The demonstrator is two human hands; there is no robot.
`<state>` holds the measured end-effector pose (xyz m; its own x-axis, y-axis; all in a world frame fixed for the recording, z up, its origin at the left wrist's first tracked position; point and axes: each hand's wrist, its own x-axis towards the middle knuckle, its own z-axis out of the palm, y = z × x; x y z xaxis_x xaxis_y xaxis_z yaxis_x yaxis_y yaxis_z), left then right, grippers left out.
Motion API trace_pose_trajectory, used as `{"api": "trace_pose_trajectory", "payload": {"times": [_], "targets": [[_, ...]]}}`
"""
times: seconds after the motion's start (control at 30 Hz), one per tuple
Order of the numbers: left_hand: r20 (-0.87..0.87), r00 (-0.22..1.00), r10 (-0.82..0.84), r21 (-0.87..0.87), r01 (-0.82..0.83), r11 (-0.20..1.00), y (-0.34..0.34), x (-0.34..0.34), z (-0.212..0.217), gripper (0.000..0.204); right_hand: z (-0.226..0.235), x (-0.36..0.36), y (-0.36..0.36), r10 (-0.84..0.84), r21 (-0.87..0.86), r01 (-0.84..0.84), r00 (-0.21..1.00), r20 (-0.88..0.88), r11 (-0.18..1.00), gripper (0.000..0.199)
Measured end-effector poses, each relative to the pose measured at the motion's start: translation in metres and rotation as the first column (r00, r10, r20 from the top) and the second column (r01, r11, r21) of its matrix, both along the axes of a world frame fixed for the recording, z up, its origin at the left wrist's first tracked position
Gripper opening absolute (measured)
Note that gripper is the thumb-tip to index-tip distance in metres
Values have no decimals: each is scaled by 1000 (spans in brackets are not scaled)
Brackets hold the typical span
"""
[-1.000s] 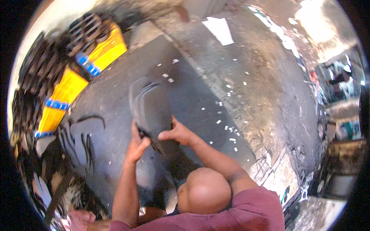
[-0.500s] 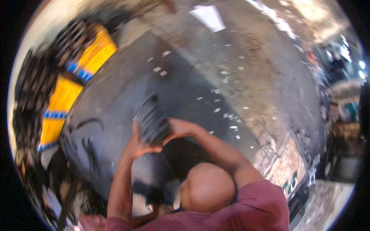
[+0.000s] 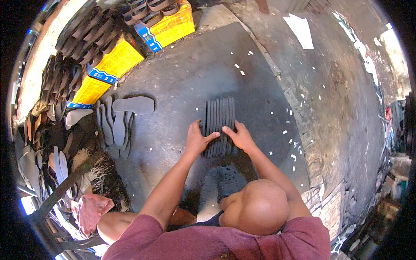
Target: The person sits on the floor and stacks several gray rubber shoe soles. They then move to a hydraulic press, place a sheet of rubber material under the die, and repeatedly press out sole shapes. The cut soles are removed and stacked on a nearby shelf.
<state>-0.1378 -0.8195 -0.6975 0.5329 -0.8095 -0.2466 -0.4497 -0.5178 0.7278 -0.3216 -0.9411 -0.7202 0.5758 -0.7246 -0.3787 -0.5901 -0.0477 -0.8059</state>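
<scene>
Gripping a row of soles, packed side by side on edge, between the fingers of left hand and right hand. Resting both thumbs on the upper edges. Working over a dark mat, with loose soles left of the fingers, yellow boxes farther ahead and left, white scraps to the right.

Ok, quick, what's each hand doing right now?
Left hand: holding the left side of the stack of grey shoe soles, thumb over their edges.
Right hand: holding the stack's right side, thumb over the edges too.
</scene>
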Motion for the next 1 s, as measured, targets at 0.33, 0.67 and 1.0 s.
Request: {"api": "trace_pose_trajectory", "payload": {"times": [0.33, 0.67, 1.0], "targets": [[-199, 974, -108, -373, 27, 927, 10, 14, 55, 98, 86, 0, 10, 154, -386, -41, 951, 267, 921, 97], [13, 1000, 0, -314, 4, 950, 5, 16, 59, 82, 97, 21, -21, 231, -195, -237, 972, -51, 952, 92], [-65, 993, 101, 87, -95, 992, 10, 8, 3, 84, 39, 24, -8, 196, -124, -219, 965, -173, 968, 93]]}}
